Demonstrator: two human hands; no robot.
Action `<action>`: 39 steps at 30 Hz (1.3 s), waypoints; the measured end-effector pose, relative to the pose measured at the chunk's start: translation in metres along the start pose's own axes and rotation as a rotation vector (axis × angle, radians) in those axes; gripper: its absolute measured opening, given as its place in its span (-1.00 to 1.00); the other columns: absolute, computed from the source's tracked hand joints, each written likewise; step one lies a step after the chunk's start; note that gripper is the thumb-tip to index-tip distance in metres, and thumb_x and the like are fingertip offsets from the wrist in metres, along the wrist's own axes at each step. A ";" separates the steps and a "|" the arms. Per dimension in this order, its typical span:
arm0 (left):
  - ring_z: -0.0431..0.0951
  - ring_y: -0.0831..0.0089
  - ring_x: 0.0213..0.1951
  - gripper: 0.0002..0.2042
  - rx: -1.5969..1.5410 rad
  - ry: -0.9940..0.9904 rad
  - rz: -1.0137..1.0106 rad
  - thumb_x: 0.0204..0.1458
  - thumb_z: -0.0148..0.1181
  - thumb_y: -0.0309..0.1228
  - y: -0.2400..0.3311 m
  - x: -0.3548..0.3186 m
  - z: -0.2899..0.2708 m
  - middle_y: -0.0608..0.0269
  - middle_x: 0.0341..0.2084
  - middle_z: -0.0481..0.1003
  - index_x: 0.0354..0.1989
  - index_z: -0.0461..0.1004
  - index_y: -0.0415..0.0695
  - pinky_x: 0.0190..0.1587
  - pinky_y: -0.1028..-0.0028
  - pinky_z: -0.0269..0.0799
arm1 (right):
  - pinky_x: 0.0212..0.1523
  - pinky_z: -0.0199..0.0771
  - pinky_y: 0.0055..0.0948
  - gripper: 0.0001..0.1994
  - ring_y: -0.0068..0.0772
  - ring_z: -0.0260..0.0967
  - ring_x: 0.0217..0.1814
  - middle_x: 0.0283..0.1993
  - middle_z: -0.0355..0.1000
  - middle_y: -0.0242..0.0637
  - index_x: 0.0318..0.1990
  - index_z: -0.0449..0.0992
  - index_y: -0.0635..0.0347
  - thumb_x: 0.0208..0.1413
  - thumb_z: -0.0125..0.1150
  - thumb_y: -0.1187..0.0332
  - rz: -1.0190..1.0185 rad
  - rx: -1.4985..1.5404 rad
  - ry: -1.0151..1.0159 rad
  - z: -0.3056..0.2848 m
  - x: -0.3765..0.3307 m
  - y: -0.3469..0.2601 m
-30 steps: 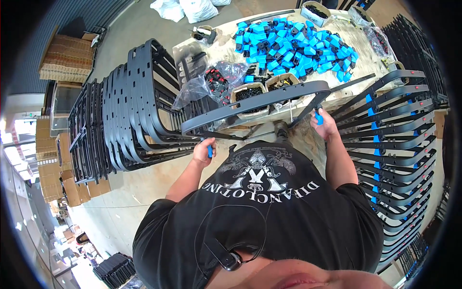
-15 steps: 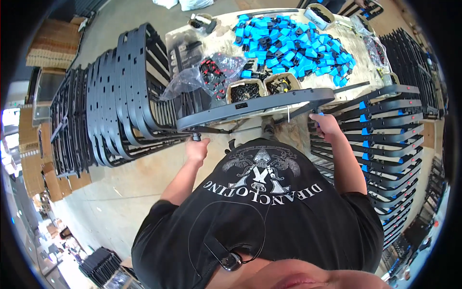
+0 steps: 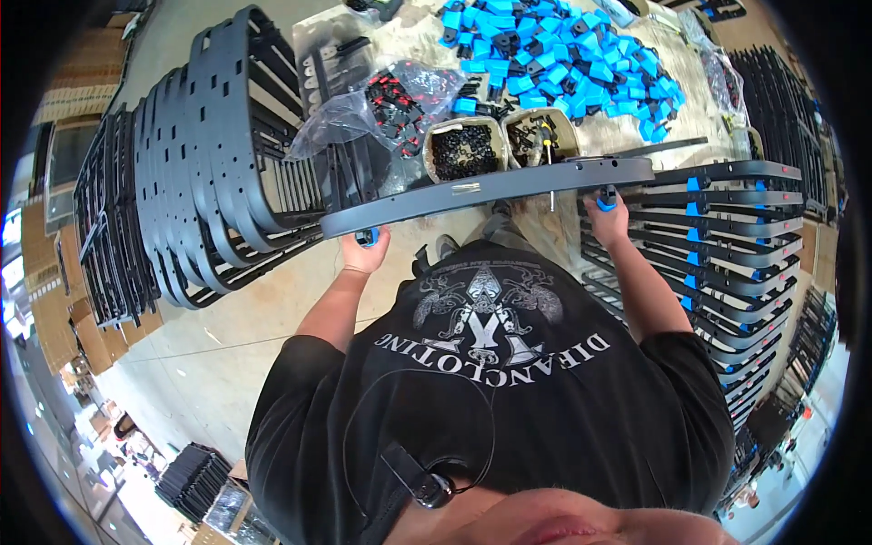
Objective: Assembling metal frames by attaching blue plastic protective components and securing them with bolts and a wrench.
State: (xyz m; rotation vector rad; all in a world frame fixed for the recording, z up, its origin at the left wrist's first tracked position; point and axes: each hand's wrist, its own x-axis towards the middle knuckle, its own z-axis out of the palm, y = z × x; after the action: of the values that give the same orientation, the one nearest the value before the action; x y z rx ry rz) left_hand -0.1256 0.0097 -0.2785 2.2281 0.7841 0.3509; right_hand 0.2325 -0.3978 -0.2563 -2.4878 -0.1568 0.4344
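Observation:
A dark grey metal frame (image 3: 490, 188) with rounded ends spans the space in front of my body, held between both hands. My left hand (image 3: 365, 254) is closed at its left end, around a blue-and-black plastic piece (image 3: 367, 237) just under the bar. Below the right end, my right hand (image 3: 609, 221) is closed around another blue-and-black piece (image 3: 607, 201). Whether these pieces are fixed to the frame is hidden by the bar and my fingers. Behind the frame stand two open boxes, one with small black parts (image 3: 465, 151), the other with a yellow-handled screwdriver (image 3: 547, 145).
A worktable (image 3: 627, 145) carries a heap of blue-and-black plastic pieces (image 3: 563, 59) and a clear bag of black-and-red parts (image 3: 397, 109). Dark frames (image 3: 204, 136) stand stacked at left. More frames with blue pieces (image 3: 727, 232) are stacked at right, close to my right arm.
The frame has tipped, so its broad outer face now shows and its side bars are hidden. My left hand has risen slightly, and a blue piece now shows in it.

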 end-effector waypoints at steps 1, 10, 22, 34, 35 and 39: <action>0.62 0.40 -0.34 -0.81 0.001 -0.018 0.003 0.00 0.38 -0.38 -0.005 0.002 0.006 0.22 -0.39 0.63 -0.26 0.59 -0.18 -0.22 0.38 0.52 | -0.08 0.50 -0.23 -0.64 -0.12 0.54 -0.19 -0.25 0.57 -0.06 -0.18 0.53 0.25 -0.04 0.46 0.20 -0.090 0.085 0.108 0.012 0.008 0.013; 0.59 0.50 -0.40 -0.71 -0.224 0.140 -0.248 -0.05 0.51 -0.31 -0.017 -0.009 0.020 0.34 -0.42 0.60 -0.25 0.56 -0.18 -0.24 0.45 0.50 | 0.02 0.47 -0.32 -0.66 -0.27 0.51 -0.10 -0.20 0.53 -0.17 -0.09 0.47 0.21 0.05 0.40 0.27 -0.117 0.180 -0.236 0.019 0.032 0.017; 0.56 0.55 -0.43 -0.72 -0.172 0.088 -0.288 -0.02 0.47 -0.31 0.022 0.000 0.013 0.38 -0.43 0.58 -0.26 0.55 -0.19 -0.28 0.47 0.50 | 0.09 0.44 -0.37 -0.50 -0.40 0.47 0.01 -0.03 0.52 -0.25 0.09 0.46 0.28 -0.02 0.45 0.34 -0.139 0.286 -0.051 0.014 0.023 0.032; 0.66 0.11 -0.13 -0.48 -0.063 0.075 -0.320 -0.07 0.44 -0.12 0.001 -0.012 0.002 -0.03 -0.21 0.63 -0.02 0.55 -0.24 -0.04 0.28 0.52 | 0.13 0.37 -0.48 -0.67 -0.47 0.46 0.04 -0.05 0.53 -0.27 0.05 0.53 0.34 0.23 0.24 0.30 -0.800 0.618 -0.072 -0.148 -0.017 -0.335; 0.65 0.09 -0.10 -0.43 -0.016 -0.046 -0.440 -0.08 0.45 -0.10 0.016 -0.013 -0.008 -0.04 -0.17 0.63 0.01 0.53 -0.27 -0.01 0.28 0.52 | 0.05 0.41 -0.44 -0.67 -0.48 0.47 -0.05 -0.13 0.56 -0.33 0.06 0.52 0.32 0.24 0.23 0.29 -0.921 0.635 -0.125 -0.119 -0.001 -0.363; 0.65 0.10 -0.16 -0.34 0.379 -0.518 -0.333 -0.11 0.48 -0.02 0.059 -0.020 -0.065 -0.05 -0.18 0.63 0.02 0.51 -0.33 -0.02 0.35 0.54 | -0.22 0.48 -0.34 -0.72 -0.37 0.49 -0.26 -0.26 0.57 -0.24 -0.09 0.59 0.16 0.18 0.27 0.18 -0.936 0.028 -0.059 0.007 0.074 -0.364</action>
State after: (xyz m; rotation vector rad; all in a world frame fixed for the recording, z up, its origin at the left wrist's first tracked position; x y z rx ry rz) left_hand -0.1459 0.0010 -0.1912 2.3151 0.9610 -0.5589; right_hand 0.2954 -0.0829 -0.0699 -2.0719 -1.2467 0.0971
